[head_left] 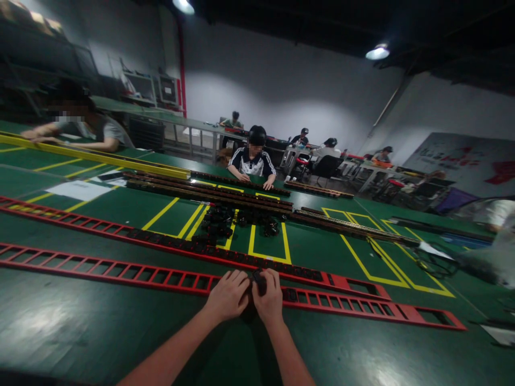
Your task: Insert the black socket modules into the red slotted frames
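My left hand (pixel 230 294) is over the near red ladder-shaped frame (pixel 161 276), its fingers curled beside my right hand; whatever it may hold is hidden. Pinched in my right hand (pixel 269 294) is a small black part (pixel 258 279), just above the same frame. Right of that hand, a black piece (pixel 289 294) sits in a slot of the frame. Behind lies a second red frame (pixel 100 228), its middle slots filled with black pieces. A pile of black parts (pixel 217 222) rests farther back on the green table.
Long dark rails (pixel 209 193) cross the green table (pixel 100 332), with a yellow bar (pixel 132 165) and white paper (pixel 78 190) at the left. Cables (pixel 432 260) lie at the right. A person (pixel 255 158) sits opposite; another (pixel 92 128) leans in at the left.
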Action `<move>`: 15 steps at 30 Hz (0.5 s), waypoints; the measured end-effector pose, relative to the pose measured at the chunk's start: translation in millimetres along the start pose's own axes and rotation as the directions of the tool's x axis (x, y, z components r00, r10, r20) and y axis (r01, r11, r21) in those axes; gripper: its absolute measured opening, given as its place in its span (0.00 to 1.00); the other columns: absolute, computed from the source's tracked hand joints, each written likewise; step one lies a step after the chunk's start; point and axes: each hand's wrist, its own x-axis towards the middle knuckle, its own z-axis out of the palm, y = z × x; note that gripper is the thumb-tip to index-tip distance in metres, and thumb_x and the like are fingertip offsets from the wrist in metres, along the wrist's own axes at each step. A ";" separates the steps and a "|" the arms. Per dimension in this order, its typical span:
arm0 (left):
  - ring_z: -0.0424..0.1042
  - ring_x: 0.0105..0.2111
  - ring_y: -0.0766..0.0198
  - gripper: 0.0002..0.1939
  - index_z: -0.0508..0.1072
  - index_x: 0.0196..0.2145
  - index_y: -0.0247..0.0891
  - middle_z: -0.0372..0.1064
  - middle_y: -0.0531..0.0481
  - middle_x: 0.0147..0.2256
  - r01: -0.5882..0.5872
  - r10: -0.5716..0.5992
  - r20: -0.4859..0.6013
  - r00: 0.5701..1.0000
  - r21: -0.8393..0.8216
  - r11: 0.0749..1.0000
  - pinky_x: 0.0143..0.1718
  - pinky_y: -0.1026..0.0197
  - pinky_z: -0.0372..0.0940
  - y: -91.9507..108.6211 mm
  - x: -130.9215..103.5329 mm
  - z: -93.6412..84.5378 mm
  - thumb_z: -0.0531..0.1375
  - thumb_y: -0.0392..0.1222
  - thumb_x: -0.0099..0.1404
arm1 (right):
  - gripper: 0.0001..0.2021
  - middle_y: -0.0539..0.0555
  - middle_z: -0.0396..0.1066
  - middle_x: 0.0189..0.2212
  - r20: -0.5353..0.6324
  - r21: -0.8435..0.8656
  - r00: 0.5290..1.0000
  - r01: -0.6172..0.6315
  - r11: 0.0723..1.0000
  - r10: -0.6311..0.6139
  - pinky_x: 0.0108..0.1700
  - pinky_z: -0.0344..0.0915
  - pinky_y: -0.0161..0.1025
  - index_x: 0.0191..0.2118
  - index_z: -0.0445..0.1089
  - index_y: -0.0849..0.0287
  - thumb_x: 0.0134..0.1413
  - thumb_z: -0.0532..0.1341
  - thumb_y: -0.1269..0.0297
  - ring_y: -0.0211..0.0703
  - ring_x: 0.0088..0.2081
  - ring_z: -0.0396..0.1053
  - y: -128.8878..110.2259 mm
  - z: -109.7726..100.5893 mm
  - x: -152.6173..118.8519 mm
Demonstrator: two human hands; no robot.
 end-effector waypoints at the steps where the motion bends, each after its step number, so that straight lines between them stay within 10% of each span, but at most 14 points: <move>1: 0.66 0.47 0.54 0.12 0.70 0.47 0.39 0.69 0.45 0.46 0.008 -0.008 -0.006 1.000 -0.001 1.000 0.52 0.50 0.60 -0.1 -0.3 0.9 0.57 0.38 0.64 | 0.09 0.60 0.67 0.44 0.002 0.000 1.000 -0.006 1.000 0.006 0.46 0.73 0.46 0.45 0.67 0.58 0.58 0.60 0.66 0.48 0.46 0.70 0.0 -0.4 0.4; 15: 0.67 0.51 0.53 0.26 0.61 0.61 0.39 0.69 0.43 0.53 0.062 -0.065 -0.054 0.996 -0.055 0.997 0.54 0.47 0.60 -3.6 -2.6 10.3 0.55 0.37 0.66 | 0.20 0.60 0.69 0.48 -0.014 0.174 1.000 0.002 0.985 0.000 0.53 0.70 0.51 0.53 0.64 0.57 0.56 0.51 0.75 0.49 0.52 0.68 1.9 -13.9 -2.2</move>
